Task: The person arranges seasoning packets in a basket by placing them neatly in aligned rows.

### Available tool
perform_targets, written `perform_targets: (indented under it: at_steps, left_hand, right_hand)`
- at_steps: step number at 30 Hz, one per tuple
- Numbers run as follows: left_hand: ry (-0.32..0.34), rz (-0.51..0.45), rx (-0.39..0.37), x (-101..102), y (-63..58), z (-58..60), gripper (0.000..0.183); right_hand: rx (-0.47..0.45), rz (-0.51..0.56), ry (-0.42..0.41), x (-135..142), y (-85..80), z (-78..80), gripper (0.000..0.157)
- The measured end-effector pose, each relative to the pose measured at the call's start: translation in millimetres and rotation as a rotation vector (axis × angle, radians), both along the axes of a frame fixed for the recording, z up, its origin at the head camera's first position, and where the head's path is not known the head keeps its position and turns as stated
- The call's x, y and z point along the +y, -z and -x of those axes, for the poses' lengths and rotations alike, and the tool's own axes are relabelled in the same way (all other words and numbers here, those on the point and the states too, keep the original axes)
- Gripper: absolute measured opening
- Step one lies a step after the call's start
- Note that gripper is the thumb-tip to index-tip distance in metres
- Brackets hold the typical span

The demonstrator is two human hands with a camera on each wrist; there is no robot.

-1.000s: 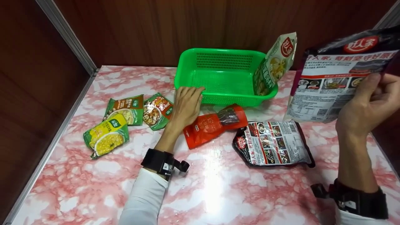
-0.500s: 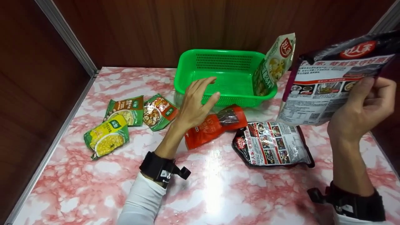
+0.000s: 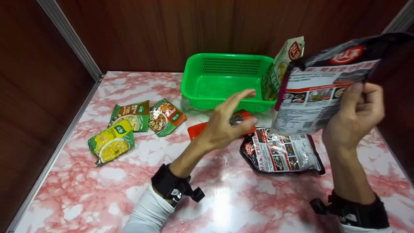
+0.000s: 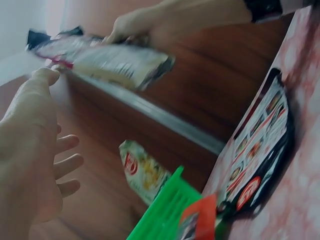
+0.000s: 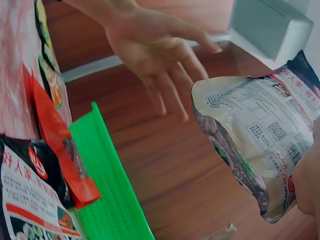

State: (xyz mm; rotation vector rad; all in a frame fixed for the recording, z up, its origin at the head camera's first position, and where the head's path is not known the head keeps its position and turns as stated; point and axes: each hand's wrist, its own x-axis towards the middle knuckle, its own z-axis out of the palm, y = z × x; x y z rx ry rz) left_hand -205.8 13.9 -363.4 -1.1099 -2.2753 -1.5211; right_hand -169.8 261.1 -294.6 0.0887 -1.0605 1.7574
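Observation:
My right hand [image 3: 357, 118] grips a large black-and-white food pouch [image 3: 313, 100] by its side, thumb across the printed back, raised above the table at the right. My left hand [image 3: 221, 127] is in the air with fingers extended and thumb apart, holding nothing. In the right wrist view its fingertips come close to the bottom edge of the held pouch; whether they touch is unclear. Beneath the left hand lies a red pouch [image 3: 196, 130], partly hidden. Another black-edged pouch [image 3: 281, 153] lies flat below the held one.
A green plastic basket [image 3: 207, 104] stands at the back, with a pale green pouch [image 3: 273, 81] leaning upright at its right end. Left on the marbled table lie a yellow corn packet [image 3: 113, 144], a brown-green packet [image 3: 139, 111] and a red-green packet [image 3: 166, 118]. Wooden panels enclose the table.
My left hand has left the basket's front rim and moved right, its fingers spreading towards the held pouch. My right hand has brought that pouch leftwards, now partly covering the upright one.

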Motion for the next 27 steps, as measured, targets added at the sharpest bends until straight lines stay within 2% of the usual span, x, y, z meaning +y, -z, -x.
perform_targets:
  at_steps: [4,10,17,23,27]
  left_hand:
    - [0.091,-0.044,-0.006,7,2.5,-7.6,0.097]
    - [0.208,-0.148,-0.037,14,4.8,-13.3,0.077]
    - [0.239,-0.237,-0.091,16,3.7,-18.7,0.062]
    - [0.302,-0.427,-0.181,17,-0.1,-20.4,0.053]
    - [0.272,-0.478,-0.207,17,-2.6,-22.6,0.05]
  right_hand:
    - [-0.009,-0.022,-0.03,-13,2.5,2.9,0.024]
    - [-0.003,-0.046,-0.061,-30,1.3,9.4,0.024]
    - [-0.009,-0.063,-0.089,-49,-2.5,14.6,0.023]
    - [-0.035,-0.099,-0.103,-63,-1.8,17.0,0.022]
    - [-0.044,-0.135,-0.113,-69,2.2,17.9,0.021]
